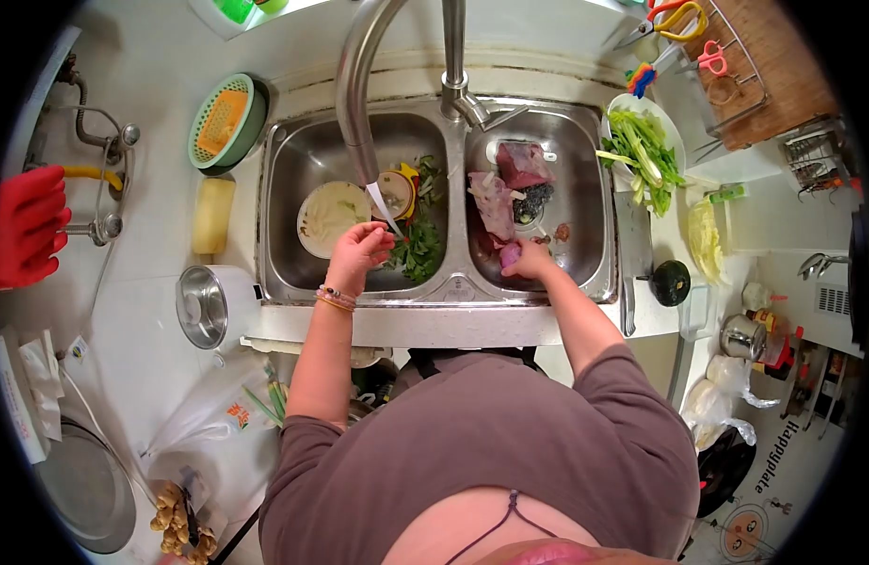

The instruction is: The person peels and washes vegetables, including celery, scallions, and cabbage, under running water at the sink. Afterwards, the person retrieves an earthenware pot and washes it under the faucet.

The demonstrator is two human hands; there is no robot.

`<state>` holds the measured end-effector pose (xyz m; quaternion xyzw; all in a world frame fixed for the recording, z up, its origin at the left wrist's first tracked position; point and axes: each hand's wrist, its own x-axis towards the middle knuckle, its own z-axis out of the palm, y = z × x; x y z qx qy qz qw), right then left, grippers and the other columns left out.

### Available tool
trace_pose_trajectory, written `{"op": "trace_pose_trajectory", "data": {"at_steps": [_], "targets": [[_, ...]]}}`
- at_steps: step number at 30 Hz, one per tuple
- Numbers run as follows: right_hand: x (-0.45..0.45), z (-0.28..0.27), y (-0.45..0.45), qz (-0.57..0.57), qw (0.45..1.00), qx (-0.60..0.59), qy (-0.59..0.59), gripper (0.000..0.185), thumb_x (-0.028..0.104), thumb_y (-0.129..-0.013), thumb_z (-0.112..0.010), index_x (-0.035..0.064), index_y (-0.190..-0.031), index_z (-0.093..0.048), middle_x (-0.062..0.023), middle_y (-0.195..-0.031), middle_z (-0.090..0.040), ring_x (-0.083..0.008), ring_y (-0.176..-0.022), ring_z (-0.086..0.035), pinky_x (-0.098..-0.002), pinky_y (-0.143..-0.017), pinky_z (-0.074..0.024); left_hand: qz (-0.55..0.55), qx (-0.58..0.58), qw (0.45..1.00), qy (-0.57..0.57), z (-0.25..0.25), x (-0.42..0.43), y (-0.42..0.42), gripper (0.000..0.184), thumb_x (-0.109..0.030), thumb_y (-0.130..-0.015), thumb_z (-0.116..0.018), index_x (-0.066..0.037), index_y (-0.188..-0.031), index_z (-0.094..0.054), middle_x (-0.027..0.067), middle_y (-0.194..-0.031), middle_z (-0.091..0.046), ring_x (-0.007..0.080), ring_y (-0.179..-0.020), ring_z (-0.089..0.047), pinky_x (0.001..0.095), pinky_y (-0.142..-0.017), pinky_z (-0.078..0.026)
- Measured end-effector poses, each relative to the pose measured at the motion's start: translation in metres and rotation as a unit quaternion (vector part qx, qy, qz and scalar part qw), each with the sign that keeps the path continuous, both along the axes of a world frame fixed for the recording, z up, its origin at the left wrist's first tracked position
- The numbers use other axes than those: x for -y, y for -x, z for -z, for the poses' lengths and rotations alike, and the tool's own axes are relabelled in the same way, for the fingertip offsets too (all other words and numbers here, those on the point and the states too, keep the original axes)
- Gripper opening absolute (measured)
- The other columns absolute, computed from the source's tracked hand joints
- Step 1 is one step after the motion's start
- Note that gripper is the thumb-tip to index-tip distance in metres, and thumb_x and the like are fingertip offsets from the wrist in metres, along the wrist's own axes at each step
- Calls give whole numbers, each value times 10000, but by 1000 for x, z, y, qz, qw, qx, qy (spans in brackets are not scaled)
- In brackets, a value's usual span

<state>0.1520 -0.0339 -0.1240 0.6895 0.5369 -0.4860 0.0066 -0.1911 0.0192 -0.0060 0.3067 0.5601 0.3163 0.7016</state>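
Right hand (532, 260) holding small pinkish-purple lump (510, 254), left hand (363, 247) curled near curved steel faucet (353, 94), its grip unclear, double-basin steel sink (456, 235) below.

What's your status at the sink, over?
Right hand holding pink piece, right basin. Left hand above left basin, below faucet. Pale meat slab close by pink piece.

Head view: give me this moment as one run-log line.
left hand: over left basin; right hand: gripping purple piece, right basin; left basin: leafy greens; right basin: reddish pieces
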Motion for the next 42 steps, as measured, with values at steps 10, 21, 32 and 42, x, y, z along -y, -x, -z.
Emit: {"op": "trace_pose_trajectory", "data": {"at_steps": [10,21,32,42], "targets": [[-38,-127,139,-38,900,-228,-369,696,112,-619,-763,20,-1210,-408,-153,-1137,-487,-262,-1058,-503,-335,-926,-410,74,-229,896,-374,-11,17,-60,486,-311,-880,-587,18,-1218,-473,208,-975,-631,268,-908,-633,338,-723,-505],[-66,-160,193,12,865,-475,-162,760,-3,-635,-759,33,-1269,-341,-124,-1131,-493,-254,-1065,-508,-341,-925,-412,-104,-24,969,-222,36,-24,10,325,-261,-965,-425,-8,-908,-621,28,-741,-614,81,-641,-552,247,-577,-459],[-91,-128,176,283,589,-747,124,338,250,-890,-540,79,-1176,-490,-113,-1153,-571,-274,-1015,-569,-405,-851,-483,268,-529,749,-295,130,7,19,541,-460,-874,-509,4,-1142,-585,194,-951,-656,333,-851,-638,412,-820,-471],[-102,-100,212,377,778,-471,-175,243,163,-845,-578,29,-1046,-604,-77,-959,-629,-177,-849,-599,-299,-767,-479,-126,56,975,-176,35,-42,-51,317,-330,-967,-384,-88,-1128,-508,33,-981,-584,168,-851,-598,345,-724,-522]]}}
